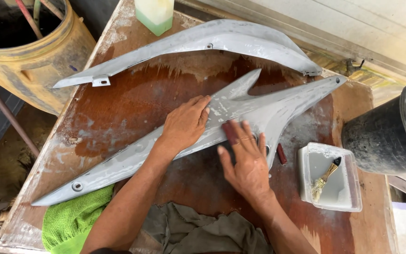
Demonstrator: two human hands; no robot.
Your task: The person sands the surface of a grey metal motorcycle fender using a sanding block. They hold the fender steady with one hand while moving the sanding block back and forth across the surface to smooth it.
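We see a long grey body panel [165, 150] lying flat on the wet brown counter [118, 108], its long axis running diagonally from the near left corner up toward the far right edge, where its narrow tip points; a shorter fin branches off near the middle and points toward the far edge. Our left hand [184, 124] rests palm down on the middle of the panel, fingers [202, 106] stretched out flat and together, pressing on it rather than gripping. Our right hand [245, 160] lies just beside it on the panel's near edge, fingers [247, 134] extended and slightly spread, pressing a small dark reddish pad [230, 133] against the surface. A second curved grey panel [203, 42] lies along the far edge, apart from the first. A white tray [348, 197] holding a small brush [325, 178] sits near the right edge, a green cloth [71, 221] lies under the panel's near left end, and a drab rag [198, 233] hangs at the near edge.
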